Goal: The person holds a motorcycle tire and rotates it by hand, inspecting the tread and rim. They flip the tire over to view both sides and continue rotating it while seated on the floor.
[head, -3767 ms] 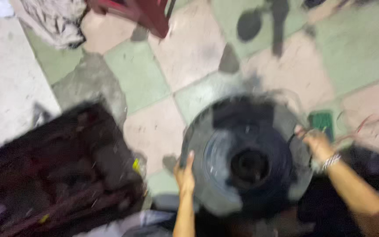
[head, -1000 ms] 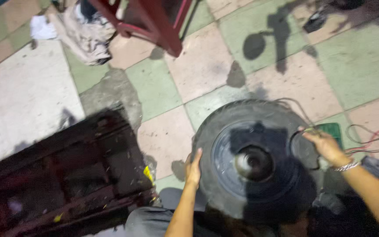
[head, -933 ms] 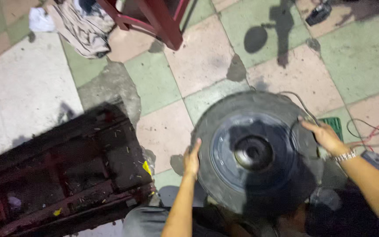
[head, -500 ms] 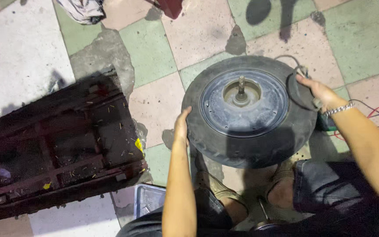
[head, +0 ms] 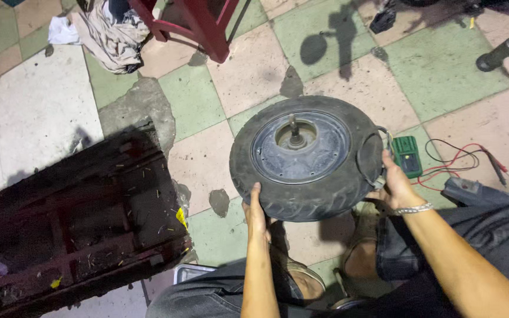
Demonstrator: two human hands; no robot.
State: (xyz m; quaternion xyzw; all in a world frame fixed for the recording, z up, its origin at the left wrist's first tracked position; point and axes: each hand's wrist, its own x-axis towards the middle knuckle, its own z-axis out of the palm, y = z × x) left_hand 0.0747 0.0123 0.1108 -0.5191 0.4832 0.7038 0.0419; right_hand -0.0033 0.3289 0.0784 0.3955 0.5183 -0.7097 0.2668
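Gripping a wheel (head: 307, 158) from both sides, the hands hold it flat above the tiled floor (head: 248, 65), hub and axle stub facing up. The left hand (head: 255, 210) presses its palm and fingers against the near-left tyre wall, fingers fairly straight and only lightly curled. The right hand (head: 397, 184) wraps the tyre's right edge, fingers closed around it, with a black cable (head: 378, 154) looped at the rim just by those fingers; a bracelet (head: 413, 208) sits on that wrist.

Just beyond the right hand lies a green meter (head: 408, 155), its red and black leads (head: 463, 158) trailing further right over the floor. Well to the left of the left hand stands a dark, dirty frame (head: 78, 218) with scraps of yellow tape, near the wheel but apart from it. Between frame and wheel a grey patch (head: 139, 106) shows in the floor. Far beyond the hands are red stool legs (head: 198, 29), a crumpled cloth (head: 110, 35) and a white rag (head: 63, 30). A black bar (head: 505, 52) lies far right. Beneath the forearms the person's knees in jeans (head: 207, 294) and sandalled feet (head: 301, 280) crowd the space under the wheel
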